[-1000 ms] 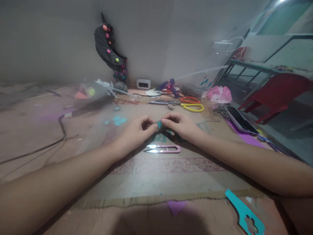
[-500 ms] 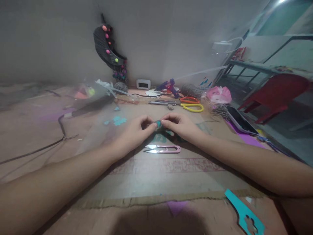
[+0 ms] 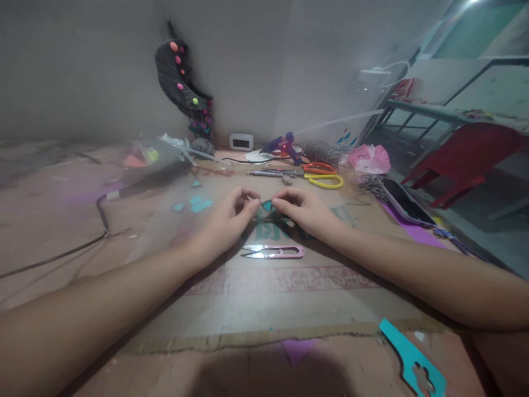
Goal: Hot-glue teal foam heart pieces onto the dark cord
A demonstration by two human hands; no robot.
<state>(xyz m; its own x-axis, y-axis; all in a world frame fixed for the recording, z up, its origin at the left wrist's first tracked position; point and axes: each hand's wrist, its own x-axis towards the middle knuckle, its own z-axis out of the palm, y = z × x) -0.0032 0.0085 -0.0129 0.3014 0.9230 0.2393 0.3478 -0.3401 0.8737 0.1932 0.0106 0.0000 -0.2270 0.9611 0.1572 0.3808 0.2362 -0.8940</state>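
Between my two hands is a small teal foam-like piece [image 3: 266, 205] with a dark edge, raised just above the board. My right hand [image 3: 303, 210] pinches its right end between thumb and forefinger. At the left end, the thumb and forefinger of my left hand [image 3: 235, 216] close on the tip; their exact contact is hard to make out. Pink-handled thread snips [image 3: 275, 252] lie in front of the hands, blades to the left. Teal flower cut-outs [image 3: 200, 204] rest left of my left hand.
A cardboard board [image 3: 231, 317] under clear plastic covers the work surface. Behind the hands lie yellow-and-orange-handled scissors [image 3: 326, 181], a glue gun [image 3: 285, 146], grey yarn [image 3: 322, 151] and a white clock [image 3: 241, 142]. A phone [image 3: 407, 203] is at right, a teal offcut [image 3: 413, 358] at front right.
My left fingers have drawn slightly left, and more of the teal piece shows between the hands. My right hand has stayed almost in place; the view has shifted a little.
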